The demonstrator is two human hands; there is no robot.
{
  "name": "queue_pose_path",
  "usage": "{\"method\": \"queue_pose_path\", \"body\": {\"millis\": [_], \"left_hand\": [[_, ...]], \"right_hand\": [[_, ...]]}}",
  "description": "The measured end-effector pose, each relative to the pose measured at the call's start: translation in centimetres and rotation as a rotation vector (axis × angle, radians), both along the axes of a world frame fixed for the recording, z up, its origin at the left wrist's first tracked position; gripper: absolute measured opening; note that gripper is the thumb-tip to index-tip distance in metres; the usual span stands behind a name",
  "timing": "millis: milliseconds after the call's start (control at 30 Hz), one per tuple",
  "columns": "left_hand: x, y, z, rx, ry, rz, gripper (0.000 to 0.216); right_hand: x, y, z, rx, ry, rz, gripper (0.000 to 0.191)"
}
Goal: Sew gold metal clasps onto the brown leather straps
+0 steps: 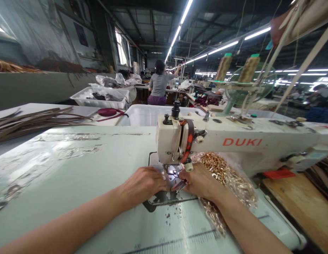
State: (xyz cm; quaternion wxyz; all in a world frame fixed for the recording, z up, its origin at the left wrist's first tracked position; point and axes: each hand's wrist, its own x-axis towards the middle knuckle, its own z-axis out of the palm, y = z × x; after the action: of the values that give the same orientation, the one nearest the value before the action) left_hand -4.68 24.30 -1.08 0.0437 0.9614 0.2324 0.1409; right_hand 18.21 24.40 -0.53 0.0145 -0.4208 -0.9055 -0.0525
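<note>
My left hand (pixel 145 183) rests at the left of the sewing machine's needle area, fingers pressed together and curled down. Whatever lies under its fingertips is mostly hidden; a narrow brownish strip shows beside them. My right hand (pixel 202 181) is closed around thread snips (pixel 181 186), whose metal blades point left and down in front of the needle. The white sewing machine (pixel 195 141), lettered DUKI, stands over both hands. Beneath them is its metal plate (pixel 174 201), set in the pale green table (pixel 105 158).
A plastic bag of gold-coloured metal hardware (pixel 227 173) lies right of my right hand. Brown strips (pixel 39 118) are heaped at the left, near a dark red tape roll (pixel 108 112). White bins (pixel 100 98) stand behind. Thread cones (pixel 248 68) rise above the machine; a person (pixel 160 84) is further back.
</note>
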Motion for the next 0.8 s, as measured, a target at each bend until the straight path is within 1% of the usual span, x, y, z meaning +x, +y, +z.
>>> {"method": "queue_pose_path", "body": {"millis": [200, 300, 433, 500, 567, 667, 800], "left_hand": [[-0.3, 1.5, 0.2, -0.012, -0.044, 0.039, 0.027], [-0.4, 2.3, 0.1, -0.036, -0.085, 0.088, 0.026], [-0.4, 3.8, -0.2, -0.074, -0.128, 0.118, 0.022], [-0.4, 4.5, -0.1, -0.105, -0.135, 0.099, 0.022], [-0.5, 5.1, 0.2, -0.142, -0.123, 0.043, 0.025], [-0.5, 5.5, 0.6, -0.174, -0.09, -0.035, 0.022], [-0.7, 5.4, 0.5, -0.139, -0.084, -0.031, 0.024]], "right_hand": [[-0.1, -0.1, 0.1, 0.017, 0.041, 0.016, 0.037], [-0.1, -0.1, 0.1, 0.031, 0.044, 0.015, 0.039], [-0.2, -0.1, 0.0, 0.017, 0.057, 0.009, 0.042], [-0.2, -0.1, 0.0, 0.018, 0.065, 0.008, 0.042], [-0.2, -0.1, 0.0, 0.023, 0.072, 0.009, 0.043], [-0.2, -0.2, -0.1, 0.017, 0.079, 0.012, 0.045], [-0.2, -0.2, -0.2, 0.004, 0.08, 0.013, 0.049]]}}
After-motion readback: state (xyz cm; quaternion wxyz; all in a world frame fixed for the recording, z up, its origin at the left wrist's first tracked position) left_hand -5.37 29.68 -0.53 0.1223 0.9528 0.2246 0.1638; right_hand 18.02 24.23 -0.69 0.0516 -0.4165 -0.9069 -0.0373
